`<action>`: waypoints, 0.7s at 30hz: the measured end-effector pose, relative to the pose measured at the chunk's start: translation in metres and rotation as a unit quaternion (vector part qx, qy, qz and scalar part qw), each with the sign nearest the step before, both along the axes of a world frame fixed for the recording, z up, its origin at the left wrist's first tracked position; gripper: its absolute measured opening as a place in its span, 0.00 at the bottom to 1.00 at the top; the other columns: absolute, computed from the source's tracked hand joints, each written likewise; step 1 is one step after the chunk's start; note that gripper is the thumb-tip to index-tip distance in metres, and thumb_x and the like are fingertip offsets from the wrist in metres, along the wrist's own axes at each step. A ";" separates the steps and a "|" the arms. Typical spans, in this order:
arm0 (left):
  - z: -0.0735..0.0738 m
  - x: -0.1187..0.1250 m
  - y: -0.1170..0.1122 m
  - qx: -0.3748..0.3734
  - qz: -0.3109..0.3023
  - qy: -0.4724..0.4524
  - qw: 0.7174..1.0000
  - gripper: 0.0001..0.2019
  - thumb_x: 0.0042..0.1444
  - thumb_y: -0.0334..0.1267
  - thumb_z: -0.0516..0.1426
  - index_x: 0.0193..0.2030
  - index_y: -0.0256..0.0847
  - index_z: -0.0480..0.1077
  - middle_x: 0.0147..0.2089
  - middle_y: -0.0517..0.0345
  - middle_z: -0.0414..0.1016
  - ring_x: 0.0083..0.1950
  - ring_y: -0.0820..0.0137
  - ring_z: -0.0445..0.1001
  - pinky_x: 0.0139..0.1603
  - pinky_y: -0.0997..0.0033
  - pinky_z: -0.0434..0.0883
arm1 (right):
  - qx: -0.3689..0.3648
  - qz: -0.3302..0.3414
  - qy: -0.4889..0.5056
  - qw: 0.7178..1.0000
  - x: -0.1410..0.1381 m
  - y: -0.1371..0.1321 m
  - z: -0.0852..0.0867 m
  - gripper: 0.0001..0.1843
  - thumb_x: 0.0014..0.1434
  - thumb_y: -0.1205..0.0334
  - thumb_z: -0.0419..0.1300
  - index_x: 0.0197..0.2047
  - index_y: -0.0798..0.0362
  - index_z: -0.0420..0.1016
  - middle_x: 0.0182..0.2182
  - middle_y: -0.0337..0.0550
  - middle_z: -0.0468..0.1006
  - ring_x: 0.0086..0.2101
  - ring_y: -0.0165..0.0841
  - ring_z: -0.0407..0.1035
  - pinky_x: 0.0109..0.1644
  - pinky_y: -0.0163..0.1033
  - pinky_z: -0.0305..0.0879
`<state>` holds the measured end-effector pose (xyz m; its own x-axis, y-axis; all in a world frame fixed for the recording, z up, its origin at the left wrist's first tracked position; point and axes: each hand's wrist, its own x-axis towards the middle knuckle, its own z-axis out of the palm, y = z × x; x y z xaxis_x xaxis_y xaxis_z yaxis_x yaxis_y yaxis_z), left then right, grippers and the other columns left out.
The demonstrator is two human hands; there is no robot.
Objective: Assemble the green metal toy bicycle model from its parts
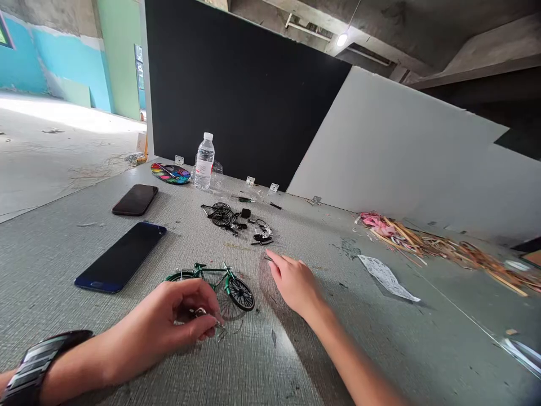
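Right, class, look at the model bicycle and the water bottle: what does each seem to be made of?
The model bicycle looks like glossy green-painted metal, its thin tubes and spokes suggesting wire, though painted plastic can't be ruled out. The water bottle looks like clear plastic: see-through, with a white cap.

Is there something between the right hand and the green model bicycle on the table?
Nothing visible stands in the way: the right hand is just to the right of the green model bicycle, with only the tabletop between them.
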<state>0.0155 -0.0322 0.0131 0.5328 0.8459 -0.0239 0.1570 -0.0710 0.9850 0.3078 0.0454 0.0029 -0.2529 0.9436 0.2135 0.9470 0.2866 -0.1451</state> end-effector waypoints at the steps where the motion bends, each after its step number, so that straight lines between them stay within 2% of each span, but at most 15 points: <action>1: 0.000 0.000 0.000 -0.003 0.000 -0.003 1.000 0.06 0.66 0.40 0.61 0.41 0.41 0.73 0.37 0.61 0.79 0.40 0.68 0.78 0.40 0.72 0.72 | -0.005 0.002 -0.008 1.000 -0.001 0.000 0.000 0.22 0.70 0.65 0.50 0.61 0.52 0.78 0.50 0.52 0.85 0.47 0.47 0.80 0.51 0.52 0.71; 8: -0.001 -0.001 0.001 -0.010 -0.003 -0.011 1.000 0.06 0.66 0.41 0.60 0.41 0.40 0.72 0.36 0.60 0.78 0.39 0.68 0.77 0.39 0.71 0.71 | -0.033 -0.005 -0.018 0.999 0.001 -0.008 0.012 0.19 0.70 0.65 0.53 0.54 0.48 0.83 0.47 0.47 0.87 0.45 0.44 0.81 0.50 0.49 0.72; 14: 0.003 -0.001 0.001 -0.003 -0.009 -0.010 1.000 0.06 0.65 0.40 0.60 0.40 0.39 0.72 0.35 0.61 0.77 0.37 0.69 0.74 0.37 0.72 0.70 | -0.067 0.010 0.001 0.998 0.006 -0.021 0.022 0.18 0.68 0.65 0.54 0.51 0.46 0.85 0.49 0.45 0.87 0.48 0.44 0.80 0.52 0.49 0.73; 21: 0.001 -0.001 0.002 -0.002 -0.008 -0.014 1.000 0.06 0.65 0.41 0.60 0.41 0.40 0.72 0.36 0.61 0.78 0.38 0.68 0.76 0.38 0.71 0.70 | -0.089 0.020 0.016 0.996 0.010 -0.030 0.029 0.15 0.66 0.63 0.58 0.48 0.46 0.86 0.45 0.45 0.87 0.41 0.41 0.80 0.42 0.43 0.71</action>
